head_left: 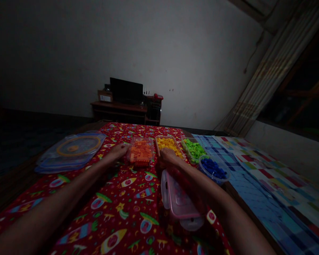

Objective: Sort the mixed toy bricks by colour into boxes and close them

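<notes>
A clear rectangular plastic box of orange pieces (pixel 141 151) sits on the red printed cloth (pixel 130 198). My left hand (pixel 119 151) is at its left edge, fingers bent in against the side. My right hand (pixel 168 156) is closed at the near left corner of a box of yellow pieces (pixel 172 144); its fingertips are hidden, so what it grips is unclear. Under my right forearm lie stacked clear lids, the upper one pink-rimmed (pixel 184 198). The pieces look like small toy bricks, too dim to be sure.
Right of the yellow box stand a box of green pieces (pixel 194 149) and a round tub of blue pieces (pixel 214 169). Large blue-edged plastic bags (pixel 71 150) lie at the left. A patchwork cloth (pixel 271 170) covers the right side. Beyond are a desk (pixel 119 107) and dark monitor (pixel 126 90).
</notes>
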Available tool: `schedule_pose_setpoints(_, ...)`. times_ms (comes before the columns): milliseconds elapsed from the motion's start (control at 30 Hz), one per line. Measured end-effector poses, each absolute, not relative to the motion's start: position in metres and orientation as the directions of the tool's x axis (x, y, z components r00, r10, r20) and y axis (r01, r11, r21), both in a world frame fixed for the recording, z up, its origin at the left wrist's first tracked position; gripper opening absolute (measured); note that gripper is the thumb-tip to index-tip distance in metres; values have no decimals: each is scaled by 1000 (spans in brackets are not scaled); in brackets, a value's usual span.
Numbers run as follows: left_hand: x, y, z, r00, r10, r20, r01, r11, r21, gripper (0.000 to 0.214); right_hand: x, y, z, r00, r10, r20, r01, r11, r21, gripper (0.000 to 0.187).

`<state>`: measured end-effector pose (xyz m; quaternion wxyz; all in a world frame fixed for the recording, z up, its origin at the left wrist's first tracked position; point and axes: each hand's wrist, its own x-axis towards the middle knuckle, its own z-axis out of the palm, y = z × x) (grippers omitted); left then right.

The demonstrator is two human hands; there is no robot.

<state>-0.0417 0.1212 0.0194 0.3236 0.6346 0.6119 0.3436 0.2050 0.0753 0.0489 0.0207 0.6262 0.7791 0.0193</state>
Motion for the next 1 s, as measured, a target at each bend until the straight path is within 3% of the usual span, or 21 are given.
schedule_pose_setpoints(100, -75, 118, 30, -70, 974, 216, 767, -87, 636, 25, 213, 70, 52, -231, 972, 34, 972, 229, 58, 31)
schedule_pose_setpoints(133, -90, 116, 32, -50, 968, 245, 802, -107, 587, 24, 217, 69, 54, -238, 970, 52, 970, 235, 58, 33)
schedule_pose_setpoints(200, -123, 111, 30, 59, 944, 325, 914, -182, 364, 29, 224, 66, 58, -250, 965, 83, 968, 246, 57, 37)
schedule_pose_setpoints(300, -162, 100, 17, 111, 954, 279, 986, -140, 87, 39, 229, 62, 64, -277, 954, 113, 961, 277, 17, 37)
schedule_pose_setpoints(367, -176, 91, 6, 121, 970, 213, 993, -118, -26, 41, 229, 60, 66, -305, 943, 136, 949, 312, -37, 35)
schedule_pose_setpoints(467, -178, 80, -2, 123, 973, 196, 992, -112, -62, 33, 226, 54, 67, -344, 923, 173, 925, 365, -110, 33)
schedule_pose_setpoints(633, -169, 74, 8, 36, 987, 157, 997, -46, 63, 34, 224, 40, 65, -396, 899, 189, 887, 427, -177, 32)
schedule_pose_setpoints(833, -162, 85, 18, 111, 965, 237, 984, -74, -160, 34, 227, 31, 67, -400, 895, 198, 866, 440, -238, 32)
schedule_pose_setpoints(1000, -155, 89, 20, 30, 982, 187, 994, -10, -106, 36, 239, 19, 75, -406, 891, 203, 849, 450, -276, 31)
